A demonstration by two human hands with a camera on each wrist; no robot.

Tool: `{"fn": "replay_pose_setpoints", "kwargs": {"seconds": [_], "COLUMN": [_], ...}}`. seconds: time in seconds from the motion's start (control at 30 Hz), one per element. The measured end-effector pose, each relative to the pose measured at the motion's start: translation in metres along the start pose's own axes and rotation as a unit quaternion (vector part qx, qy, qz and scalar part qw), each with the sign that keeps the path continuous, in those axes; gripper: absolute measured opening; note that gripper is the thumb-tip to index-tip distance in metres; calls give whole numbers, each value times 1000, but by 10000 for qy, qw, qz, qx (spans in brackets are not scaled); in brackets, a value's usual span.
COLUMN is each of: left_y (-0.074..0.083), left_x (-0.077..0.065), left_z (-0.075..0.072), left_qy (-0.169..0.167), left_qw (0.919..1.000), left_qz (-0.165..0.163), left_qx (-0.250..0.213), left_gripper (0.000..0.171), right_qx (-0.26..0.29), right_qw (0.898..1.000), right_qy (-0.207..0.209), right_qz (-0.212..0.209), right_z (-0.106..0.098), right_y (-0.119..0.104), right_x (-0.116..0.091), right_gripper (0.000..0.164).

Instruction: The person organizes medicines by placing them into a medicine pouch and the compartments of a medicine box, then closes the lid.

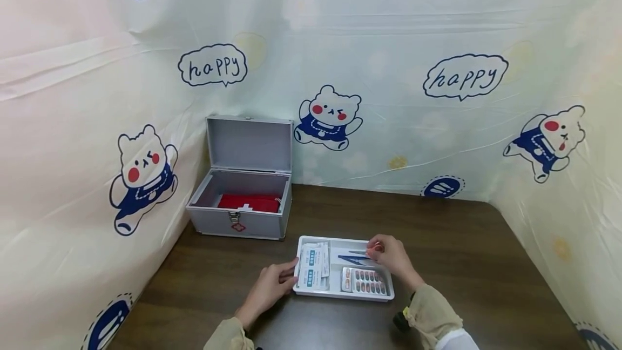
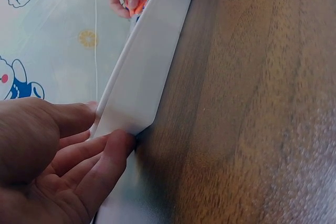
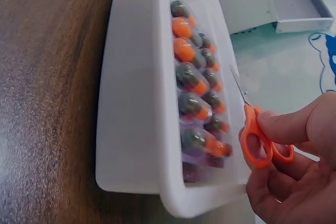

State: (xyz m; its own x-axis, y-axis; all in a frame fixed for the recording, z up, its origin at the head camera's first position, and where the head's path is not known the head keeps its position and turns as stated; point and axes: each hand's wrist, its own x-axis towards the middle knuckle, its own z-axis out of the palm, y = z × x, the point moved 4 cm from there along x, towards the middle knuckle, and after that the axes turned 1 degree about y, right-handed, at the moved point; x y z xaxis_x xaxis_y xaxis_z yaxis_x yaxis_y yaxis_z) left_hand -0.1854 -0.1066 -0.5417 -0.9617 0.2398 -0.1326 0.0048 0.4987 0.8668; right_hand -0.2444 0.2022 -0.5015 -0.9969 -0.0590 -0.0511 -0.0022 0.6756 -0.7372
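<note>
A white compartment tray lies on the wooden table. My left hand holds its left end, thumb at the rim and fingers against the outer wall, as the left wrist view shows. Over the tray's far right part, my right hand pinches small scissors with orange handles between thumb and fingers. Beside that hand lie blue tweezers in the tray. Blister packs of orange and dark capsules fill the near right compartment. White packets with blue print occupy the left one.
Behind the tray to the left stands a silver metal case, its lid raised. Inside it is a red pouch with a white cross. A printed curtain surrounds the table at the back and sides.
</note>
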Motion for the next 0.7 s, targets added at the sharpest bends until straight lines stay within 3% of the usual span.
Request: {"fn": "replay_pose_setpoints", "kwargs": {"seconds": [0.2,0.37,0.57,0.7], "left_y": [0,1,5,8], "left_x": [0,0,-1,-6], "left_z": [0,-7,-9,-8], "left_qy": [12,84,88,-147], "left_qw": [10000,9999,9991,9969], "left_qz": [44,84,200,389], "left_qx": [10,42,352,672], "left_gripper": [53,53,53,55], "right_qx": [-263,-318,-356,-511], "right_qw": [9995,9992,9981,9975], "right_qy": [-87,151,492,379], "right_qz": [-136,-207,-62,301], "right_z": [8,6,-8,-17], "right_y": [3,-2,8,28], "right_x": [4,5,-11,-28], "right_gripper": [11,14,33,43]}}
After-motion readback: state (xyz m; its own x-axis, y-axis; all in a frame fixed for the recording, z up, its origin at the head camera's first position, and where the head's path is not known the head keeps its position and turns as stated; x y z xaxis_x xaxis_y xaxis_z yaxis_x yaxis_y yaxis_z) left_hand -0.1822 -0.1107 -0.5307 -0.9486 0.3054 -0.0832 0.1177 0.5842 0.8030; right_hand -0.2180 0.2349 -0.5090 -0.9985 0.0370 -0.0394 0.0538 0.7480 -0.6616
